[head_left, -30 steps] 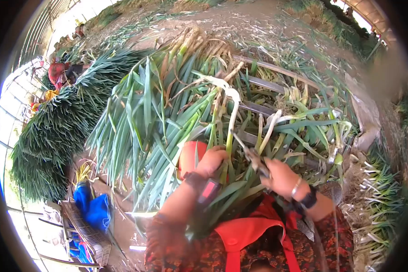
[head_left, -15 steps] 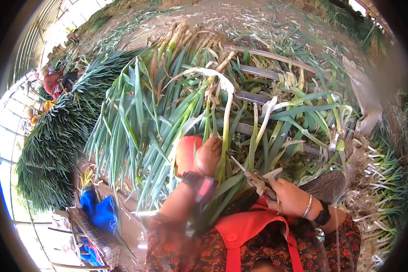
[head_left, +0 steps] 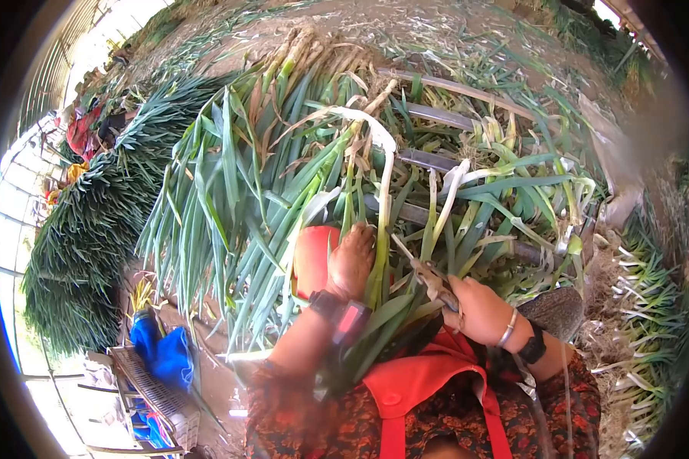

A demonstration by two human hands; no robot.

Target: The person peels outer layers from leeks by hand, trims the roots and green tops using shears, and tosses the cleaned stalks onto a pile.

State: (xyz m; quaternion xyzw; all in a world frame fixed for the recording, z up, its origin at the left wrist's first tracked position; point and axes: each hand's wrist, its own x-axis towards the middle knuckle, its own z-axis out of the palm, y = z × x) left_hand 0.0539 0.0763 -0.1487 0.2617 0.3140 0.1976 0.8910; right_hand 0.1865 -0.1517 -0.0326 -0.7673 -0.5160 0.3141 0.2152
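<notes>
My left hand (head_left: pixel 352 264) is closed around green onion stalks (head_left: pixel 351 200) in the middle of the pile. A white-stemmed green onion (head_left: pixel 386 183) with a bent, peeling end stands just right of these fingers. Behind the hand shows a smooth red object (head_left: pixel 308 264), partly covered. My right hand (head_left: pixel 478 310) is wrapped around an air blow gun (head_left: pixel 434 284) with a worn, brownish body. Its thin metal nozzle points up and left toward the stalks near my left hand. Long green leaves pass below both hands, over my lap.
A heap of green onions (head_left: pixel 230 176) fans out at the left, roots at the top. Metal bars (head_left: pixel 444 118) cross under loose leaves. Trimmed onions (head_left: pixel 643 344) line the right. A bench with blue cloth (head_left: pixel 161 356) stands lower left. Another person (head_left: pixel 84 134) is far left.
My right hand has shifted slightly up and left with the air blow gun, and the nozzle now points more steeply upward. My left hand stays nearly in place, its fingers slightly higher.
</notes>
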